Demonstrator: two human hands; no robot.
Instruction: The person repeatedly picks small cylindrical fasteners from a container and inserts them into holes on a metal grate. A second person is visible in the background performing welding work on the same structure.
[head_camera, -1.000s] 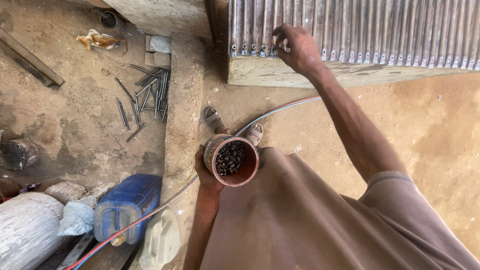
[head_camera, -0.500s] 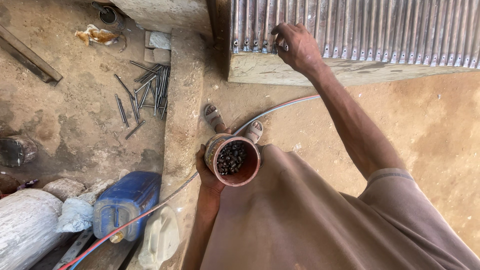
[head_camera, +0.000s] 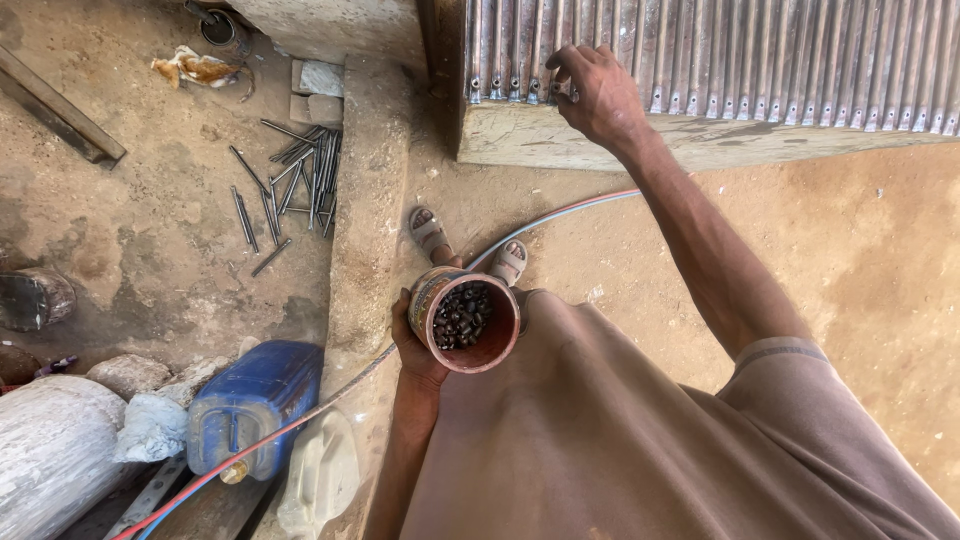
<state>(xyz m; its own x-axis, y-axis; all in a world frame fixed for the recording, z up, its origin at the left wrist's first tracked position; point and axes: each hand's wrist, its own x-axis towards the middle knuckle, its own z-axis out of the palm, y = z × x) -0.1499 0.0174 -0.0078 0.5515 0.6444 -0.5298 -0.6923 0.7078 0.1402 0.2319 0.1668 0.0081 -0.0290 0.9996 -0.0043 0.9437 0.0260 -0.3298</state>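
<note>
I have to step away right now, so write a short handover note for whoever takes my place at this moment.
Left hand: holds the can of small dark pieces at waist height.
Right hand: fingertips at the lower ends of the metal rods racked on the wooden beam.
Done: the rod ends left of the hand show small caps.
Left: the rest of the row looks similar; cannot tell which lack them.
Nearby: loose rods lie on the ground.

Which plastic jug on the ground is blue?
The blue jug lies on its side by the grey sack. The other jug, right beside it toward the person, is whitish, so only the bigger one is blue.
</note>
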